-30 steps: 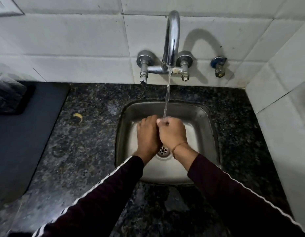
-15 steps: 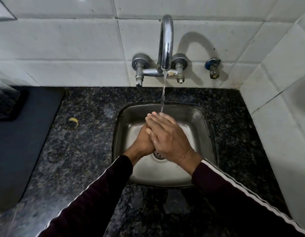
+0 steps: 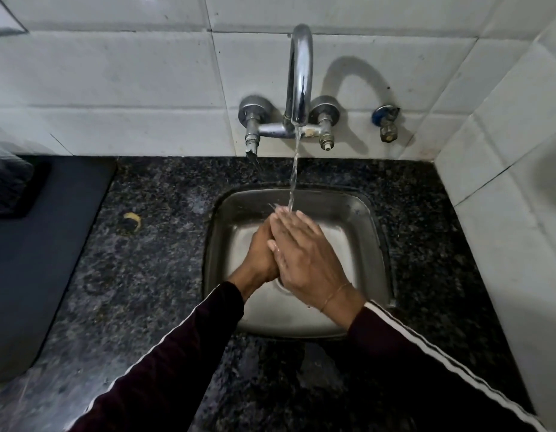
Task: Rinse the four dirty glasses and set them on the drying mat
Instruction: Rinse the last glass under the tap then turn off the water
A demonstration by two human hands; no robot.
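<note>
No glasses can be seen anywhere in view, so their spot can't be told. Both hands are held over the steel sink [image 3: 376,232], under the thin stream from the tap [image 3: 299,76]. The right hand [image 3: 304,260] is laid flat, fingers straight, pressed against the left hand [image 3: 260,254], nothing gripped. A dark mat [image 3: 36,260] is spread along the surface's left edge.

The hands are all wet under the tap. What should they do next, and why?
Probably draw both hands back from the stream and go for a glass. The left hand and right hand lie pressed together, holding nothing, and no glass shows in the sink or on the dark mat.
</note>
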